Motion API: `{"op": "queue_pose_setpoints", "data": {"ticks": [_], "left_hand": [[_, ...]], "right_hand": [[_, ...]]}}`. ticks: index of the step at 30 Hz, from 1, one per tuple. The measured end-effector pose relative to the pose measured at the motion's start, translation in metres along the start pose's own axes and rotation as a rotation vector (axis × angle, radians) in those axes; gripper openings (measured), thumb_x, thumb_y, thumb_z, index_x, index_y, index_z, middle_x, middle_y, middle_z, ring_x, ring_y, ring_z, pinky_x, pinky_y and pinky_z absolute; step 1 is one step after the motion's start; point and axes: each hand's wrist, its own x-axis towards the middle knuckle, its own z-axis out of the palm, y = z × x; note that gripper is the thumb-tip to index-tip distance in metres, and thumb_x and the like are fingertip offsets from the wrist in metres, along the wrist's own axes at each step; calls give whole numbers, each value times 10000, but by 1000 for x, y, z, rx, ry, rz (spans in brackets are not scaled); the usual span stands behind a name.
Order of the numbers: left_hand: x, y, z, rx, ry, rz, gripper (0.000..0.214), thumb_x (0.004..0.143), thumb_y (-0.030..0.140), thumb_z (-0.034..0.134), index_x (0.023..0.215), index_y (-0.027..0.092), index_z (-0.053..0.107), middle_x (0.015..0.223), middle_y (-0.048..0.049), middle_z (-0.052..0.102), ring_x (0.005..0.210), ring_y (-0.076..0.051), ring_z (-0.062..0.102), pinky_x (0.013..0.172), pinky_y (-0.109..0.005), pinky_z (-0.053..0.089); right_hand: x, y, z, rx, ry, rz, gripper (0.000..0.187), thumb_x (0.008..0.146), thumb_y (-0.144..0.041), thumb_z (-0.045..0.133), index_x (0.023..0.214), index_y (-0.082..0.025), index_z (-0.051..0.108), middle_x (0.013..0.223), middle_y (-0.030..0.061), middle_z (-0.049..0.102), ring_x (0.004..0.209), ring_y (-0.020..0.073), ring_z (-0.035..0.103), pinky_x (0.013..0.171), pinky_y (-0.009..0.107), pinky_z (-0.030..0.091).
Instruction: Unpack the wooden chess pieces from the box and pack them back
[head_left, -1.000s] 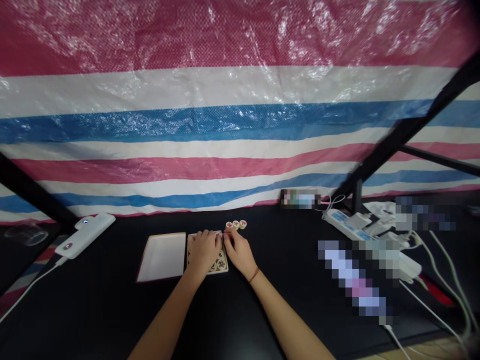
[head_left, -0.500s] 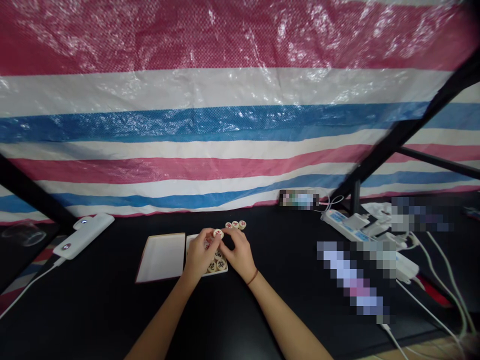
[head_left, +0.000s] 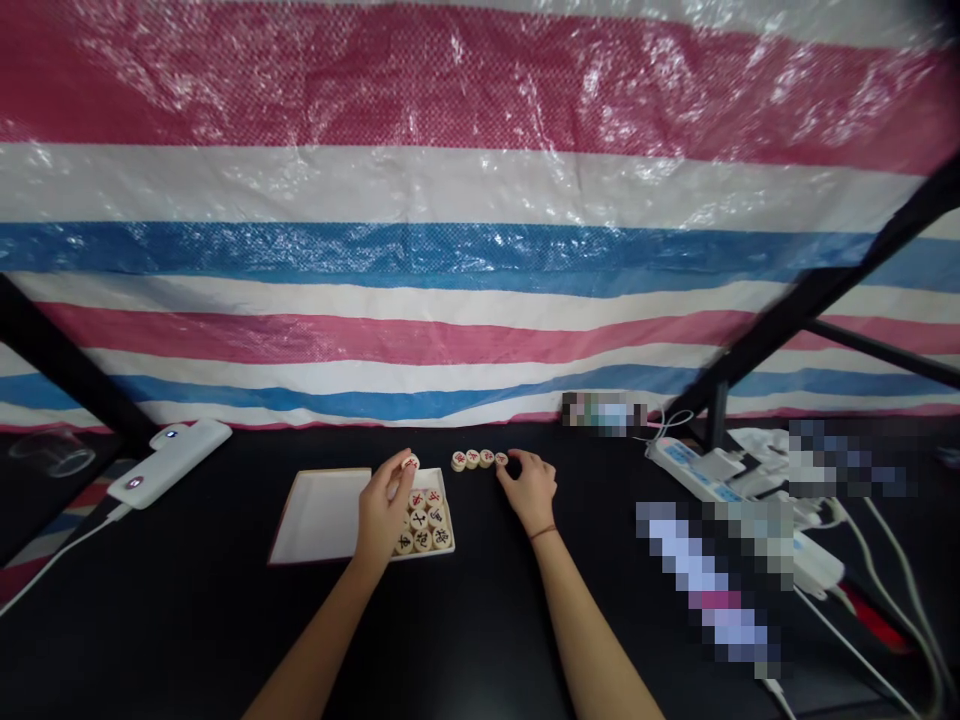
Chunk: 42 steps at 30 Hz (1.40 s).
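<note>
A small white box of round wooden chess pieces lies on the black table. My left hand hovers over the box and pinches one piece between thumb and fingertips. A short row of pieces stands on the table just beyond the box. My right hand is at the right end of that row, fingers curled, thumb and forefinger on the end piece.
The box's white lid lies open-side up to the left. A white power bank with a cable sits far left. A power strip and cables crowd the right. A striped tarp hangs behind.
My right hand moved right from the box to the row's end, setting a piece there. My left hand lifted another piece out of the box.
</note>
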Motion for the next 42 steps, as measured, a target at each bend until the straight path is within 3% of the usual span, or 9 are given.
{"op": "queue_pose_setpoints", "data": {"ticks": [3,7,11,14,18,23,33,36,42], "left_hand": [[-2,-4,3,22,-42,10,343,815,439,610,1058,202,658,1044,-67,716,976,-201,680,879,-314,542],[-7,-3,8,104,-110,59,261,791,420,625,940,205,634,838,-27,715,765,-162,686,744,-281,555],[-10,1,8,120,-200,79,223,786,405,612,891,209,603,811,-21,706,740,-157,675,726,-275,539],[-10,7,5,173,-217,89,233,820,409,569,934,210,609,843,-27,707,758,-160,667,712,-264,515],[-9,14,-2,276,-176,110,393,915,410,386,631,197,554,604,3,607,606,-136,594,626,-242,449],[-6,12,-6,365,-152,139,449,905,370,326,501,199,420,479,24,480,507,-118,500,565,-236,381],[-3,11,-6,492,-174,360,400,832,313,400,485,199,236,470,44,308,460,-91,361,493,-236,274],[-3,10,-7,478,-199,343,440,864,349,402,481,196,247,470,42,316,464,-93,369,504,-242,281],[-5,12,-9,428,-176,176,479,919,423,313,493,205,293,466,28,377,477,-111,411,504,-247,305]], "right_hand": [[-5,-25,-13,165,15,-137,282,783,-315,555,1017,-181,637,1015,119,649,979,278,556,838,439,439],[-23,-72,-28,504,-349,-480,333,801,-231,597,1134,-235,599,1182,79,613,1091,222,564,936,380,452],[-39,-97,-30,584,-400,-555,261,855,-217,569,1110,-252,616,1085,59,673,1026,206,611,909,377,474],[-33,-85,-28,538,-291,-501,220,863,-226,551,1070,-238,624,1051,61,687,997,205,622,903,373,473],[-8,-36,-22,334,-26,-145,225,851,-326,539,1013,-195,623,1006,91,683,929,228,617,854,382,478],[7,10,-11,145,-129,-79,234,841,-369,510,973,-210,620,1011,82,686,985,256,585,865,398,439],[0,5,-6,-31,-233,-82,200,825,-294,528,999,-260,622,1014,37,682,1022,244,558,863,386,337],[0,5,-6,-37,-236,-85,186,828,-291,525,986,-252,615,1008,38,680,1017,240,557,863,384,323],[-1,2,-4,-38,-223,-112,162,841,-296,517,963,-250,613,977,38,685,988,225,568,859,370,317]]}}
